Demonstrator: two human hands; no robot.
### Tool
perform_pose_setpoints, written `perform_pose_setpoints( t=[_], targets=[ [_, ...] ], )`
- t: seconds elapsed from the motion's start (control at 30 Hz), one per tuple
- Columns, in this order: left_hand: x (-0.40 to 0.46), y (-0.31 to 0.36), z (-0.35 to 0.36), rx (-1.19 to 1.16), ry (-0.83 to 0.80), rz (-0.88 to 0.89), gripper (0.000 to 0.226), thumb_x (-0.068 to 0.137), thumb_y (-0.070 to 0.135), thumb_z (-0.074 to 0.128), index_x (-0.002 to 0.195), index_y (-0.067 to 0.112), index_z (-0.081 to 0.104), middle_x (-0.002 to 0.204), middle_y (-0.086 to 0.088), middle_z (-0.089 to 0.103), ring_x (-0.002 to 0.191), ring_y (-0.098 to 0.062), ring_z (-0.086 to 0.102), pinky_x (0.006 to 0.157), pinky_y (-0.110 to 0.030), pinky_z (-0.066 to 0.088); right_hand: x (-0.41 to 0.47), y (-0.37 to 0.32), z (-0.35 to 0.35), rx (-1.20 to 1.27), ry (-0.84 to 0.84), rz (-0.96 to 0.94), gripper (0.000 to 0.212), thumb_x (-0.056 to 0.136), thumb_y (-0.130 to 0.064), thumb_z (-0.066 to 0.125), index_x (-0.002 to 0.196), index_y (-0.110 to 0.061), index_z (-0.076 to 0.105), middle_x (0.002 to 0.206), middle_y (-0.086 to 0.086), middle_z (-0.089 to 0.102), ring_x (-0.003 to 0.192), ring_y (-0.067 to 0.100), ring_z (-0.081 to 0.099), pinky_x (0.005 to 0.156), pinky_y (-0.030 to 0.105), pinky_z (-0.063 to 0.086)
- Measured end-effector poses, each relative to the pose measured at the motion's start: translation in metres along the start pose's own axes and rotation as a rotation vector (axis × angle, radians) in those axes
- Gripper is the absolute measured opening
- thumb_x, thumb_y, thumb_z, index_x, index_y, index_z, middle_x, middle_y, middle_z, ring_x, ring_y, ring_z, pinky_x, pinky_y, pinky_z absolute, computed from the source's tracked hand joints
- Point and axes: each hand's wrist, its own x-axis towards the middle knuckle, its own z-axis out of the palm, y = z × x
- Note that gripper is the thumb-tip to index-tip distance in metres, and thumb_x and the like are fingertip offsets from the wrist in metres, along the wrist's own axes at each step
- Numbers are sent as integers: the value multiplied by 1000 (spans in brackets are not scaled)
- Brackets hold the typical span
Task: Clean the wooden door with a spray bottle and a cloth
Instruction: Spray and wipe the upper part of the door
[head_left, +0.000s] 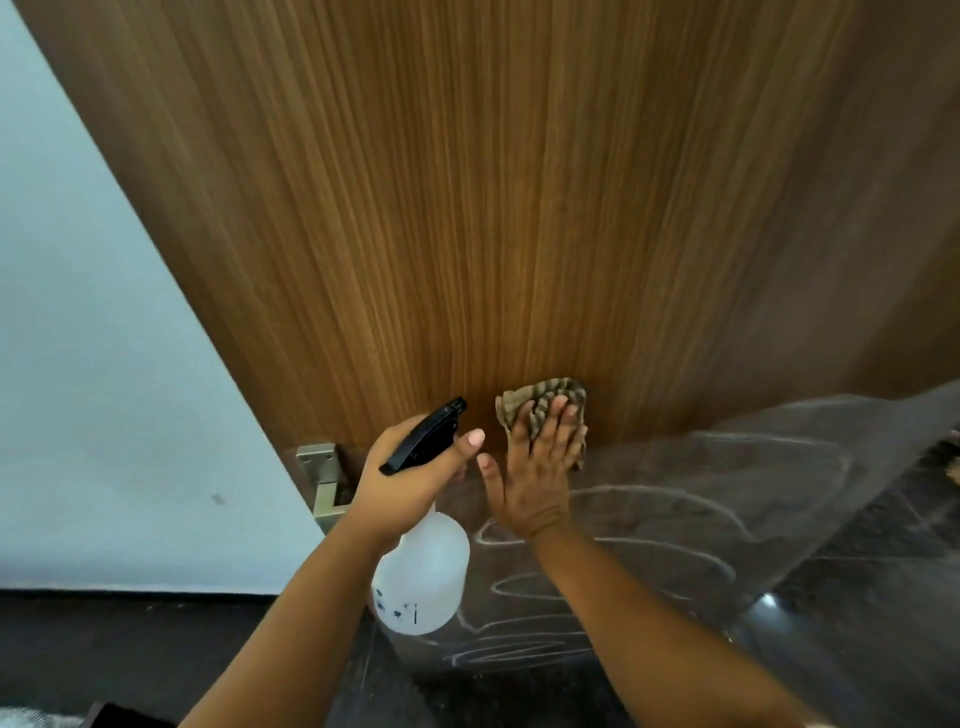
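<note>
The wooden door (493, 208) fills most of the view, brown with vertical grain. Its lower part is a dark panel (675, 519) with white scribbled marks. My left hand (410, 483) grips the neck of a white spray bottle (421, 577), whose black trigger head (423, 434) points up towards the door. My right hand (535, 467) lies flat with straight fingers on a crumpled brown striped cloth (540, 402), pressing it against the door where wood meets the dark panel.
A metal door handle (324, 486) sticks out at the door's left edge, just left of my left hand. A pale wall (104, 364) stands to the left, above a dark floor (130, 654). Glossy dark floor (883, 597) lies at the lower right.
</note>
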Motion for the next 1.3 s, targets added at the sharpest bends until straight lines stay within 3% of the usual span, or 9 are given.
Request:
perform_pose_setpoints(
  t=[0.17, 0.33, 0.57, 0.63, 0.7, 0.83, 1.03, 1.17, 1.3],
  targets=[
    [18, -4, 27, 16, -41, 29, 27, 90, 29, 76, 79, 8, 64, 68, -4, 64, 70, -14, 65, 70, -20, 54, 16, 75, -27, -87, 50, -213, 67, 102, -50, 13, 155, -15, -10, 160, 11, -23, 149, 28, -16, 118, 48, -5],
    [31, -7, 65, 72, -37, 34, 34, 89, 40, 75, 79, 10, 63, 73, -16, 62, 72, -29, 64, 70, -26, 55, 42, 169, -70, 91, 143, 459, 94, 96, -65, 11, 148, 14, 11, 149, 46, 1, 140, 59, 2, 115, 58, 2],
    [40, -8, 119, 118, -45, 25, 31, 88, 44, 75, 79, 16, 63, 75, -13, 63, 78, -34, 65, 71, -31, 55, 79, 238, -116, 353, 382, 984, 70, 100, -43, 21, 153, 2, 8, 159, 29, -5, 149, 41, -4, 120, 49, -4],
    [41, -6, 136, 109, -51, 13, 34, 86, 47, 77, 79, 16, 64, 75, -13, 64, 79, -34, 65, 74, -36, 56, 68, 210, -101, 302, 322, 851, 75, 100, -46, 16, 147, 13, 19, 151, 42, 7, 142, 57, 7, 118, 53, -2],
    [44, -3, 154, 102, -77, 7, 42, 83, 50, 75, 79, 11, 63, 76, -18, 62, 79, -39, 63, 75, -47, 55, 35, 180, -78, 146, 137, 411, 80, 102, -51, 13, 147, 15, 15, 149, 45, 4, 138, 63, 5, 113, 62, 1],
    [54, 1, 191, 110, -85, 22, 43, 85, 45, 76, 80, 5, 63, 76, -23, 61, 79, -44, 61, 77, -56, 53, 16, 202, -72, 16, 67, 8, 71, 100, -55, 13, 154, -18, -14, 159, 9, -28, 148, 28, -20, 119, 48, -8],
    [65, 3, 234, 153, -57, 15, 45, 81, 52, 74, 79, 8, 64, 77, -21, 63, 79, -41, 63, 76, -56, 54, 57, 313, -119, 301, 215, 801, 112, 82, -84, 1, 153, 2, 2, 157, 32, -11, 147, 44, -8, 120, 50, -4],
    [65, 2, 253, 173, -54, 33, 35, 88, 42, 74, 77, 10, 64, 75, -18, 63, 76, -38, 63, 75, -56, 52, 69, 345, -148, 386, 252, 861, 105, 87, -78, 10, 153, 4, -1, 158, 29, -14, 149, 38, -8, 120, 52, 0],
    [64, 1, 268, 194, -45, 27, 35, 86, 49, 72, 77, 16, 65, 75, -12, 64, 76, -34, 64, 76, -55, 53, 89, 285, -145, 556, 324, 1087, 96, 88, -72, 12, 155, -4, 0, 159, 23, -17, 149, 35, -10, 120, 46, -6]
  ],
)
